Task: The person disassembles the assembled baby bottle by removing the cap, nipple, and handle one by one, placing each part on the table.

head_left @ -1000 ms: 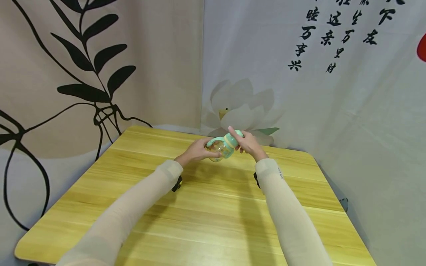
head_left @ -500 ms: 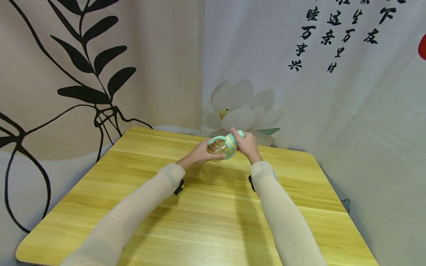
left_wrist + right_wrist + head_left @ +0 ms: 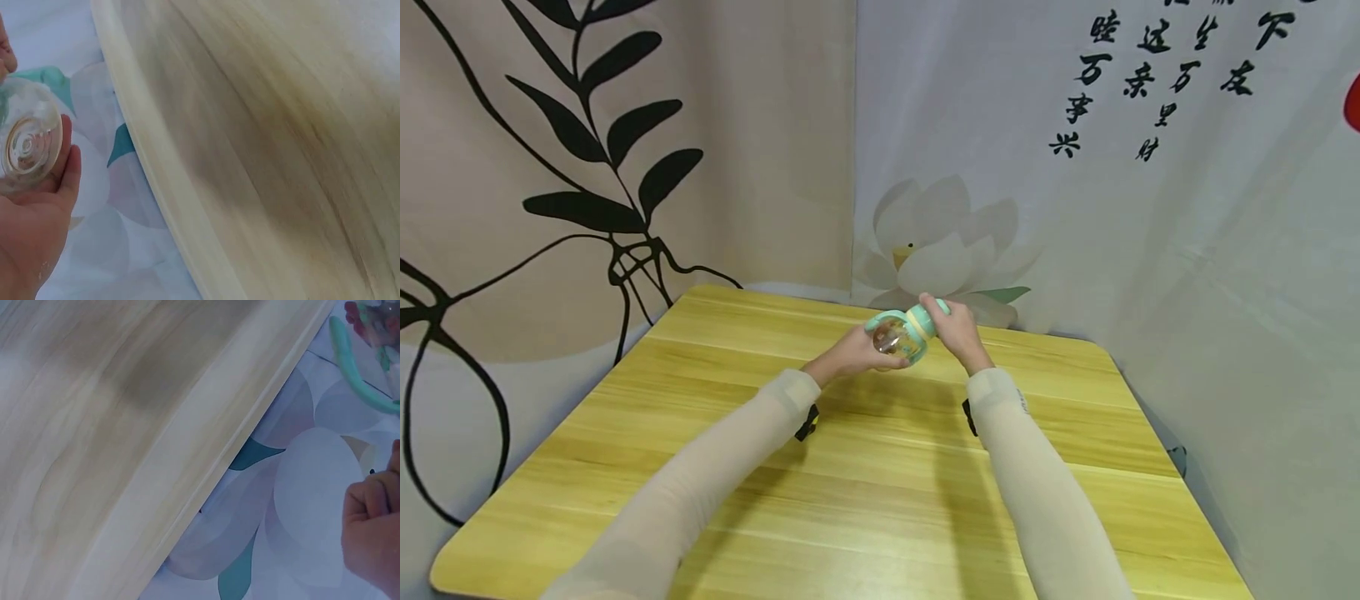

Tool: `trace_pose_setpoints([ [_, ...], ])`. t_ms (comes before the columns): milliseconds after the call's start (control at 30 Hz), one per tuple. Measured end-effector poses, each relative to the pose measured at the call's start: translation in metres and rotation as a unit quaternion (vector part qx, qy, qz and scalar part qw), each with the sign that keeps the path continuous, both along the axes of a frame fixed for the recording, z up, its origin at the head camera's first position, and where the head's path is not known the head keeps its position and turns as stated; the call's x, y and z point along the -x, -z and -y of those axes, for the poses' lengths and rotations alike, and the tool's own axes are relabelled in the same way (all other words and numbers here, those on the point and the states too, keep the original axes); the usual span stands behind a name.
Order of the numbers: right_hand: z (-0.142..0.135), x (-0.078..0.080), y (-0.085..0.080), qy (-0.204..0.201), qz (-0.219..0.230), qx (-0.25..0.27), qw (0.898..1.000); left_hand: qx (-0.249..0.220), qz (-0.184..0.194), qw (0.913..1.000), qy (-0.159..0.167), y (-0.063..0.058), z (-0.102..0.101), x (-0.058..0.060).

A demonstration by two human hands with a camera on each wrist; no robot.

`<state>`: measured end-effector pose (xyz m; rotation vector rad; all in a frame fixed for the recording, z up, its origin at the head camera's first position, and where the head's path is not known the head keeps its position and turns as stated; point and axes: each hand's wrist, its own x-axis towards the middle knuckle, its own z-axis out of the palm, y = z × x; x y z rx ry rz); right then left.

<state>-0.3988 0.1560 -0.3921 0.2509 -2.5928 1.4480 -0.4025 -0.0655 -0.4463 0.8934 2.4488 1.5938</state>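
A clear sippy bottle [image 3: 892,337] with mint green handles and a cream ring is held tilted above the table's far part. My left hand [image 3: 857,353] grips its transparent body from the left; the round base [image 3: 28,145] faces the left wrist camera beside that hand's fingers [image 3: 72,172]. At the other end, my right hand [image 3: 957,328] grips the mint green top [image 3: 921,320], which the fingers partly cover. In the right wrist view, curled fingers of the right hand [image 3: 377,515] show at the edge, below a green handle [image 3: 355,378].
The wooden table [image 3: 865,483] stretches beneath both forearms. Behind its far edge hangs a white cloth [image 3: 955,125] with a printed lotus and writing. On the left hangs a beige cloth [image 3: 775,150] with black leaves.
The right hand has shifted its hold on the top, with its fingers wrapped further around it. The bottle has turned slightly, its base now facing more toward the head camera. The left hand keeps its grip.
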Motion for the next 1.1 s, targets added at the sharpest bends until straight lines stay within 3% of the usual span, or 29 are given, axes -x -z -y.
trace_pose_setpoints([
  [233, -0.005, 0.001, -0.002, -0.04, -0.003, 0.072, 0.997, -0.02, 0.01, 0.999, 0.04, 0.001, 0.005, -0.001],
  [433, -0.017, 0.006, 0.001, 0.02, -0.007, 0.131, 0.991, -0.012, 0.015, 0.9998, 0.0, 0.001, 0.015, -0.004],
  [500, -0.026, 0.006, 0.008, 0.046, -0.009, 0.101, 0.994, -0.007, 0.017, 0.9998, -0.006, 0.001, 0.017, -0.005],
  [600, -0.042, 0.004, 0.024, 0.069, 0.0, -0.001, 0.998, -0.013, 0.017, 0.9998, -0.001, 0.003, 0.02, -0.005],
  [767, -0.061, -0.001, 0.046, 0.088, 0.051, -0.148, 0.984, -0.03, 0.01, 0.9994, 0.016, 0.005, 0.025, -0.004],
  [867, -0.07, -0.003, 0.053, 0.091, 0.09, -0.182, 0.975, -0.036, 0.002, 0.9993, 0.009, 0.005, 0.028, -0.003],
  [1100, -0.078, -0.007, 0.067, 0.056, 0.158, -0.191, 0.967, -0.04, -0.004, 0.9992, -0.001, 0.006, 0.035, -0.001],
])
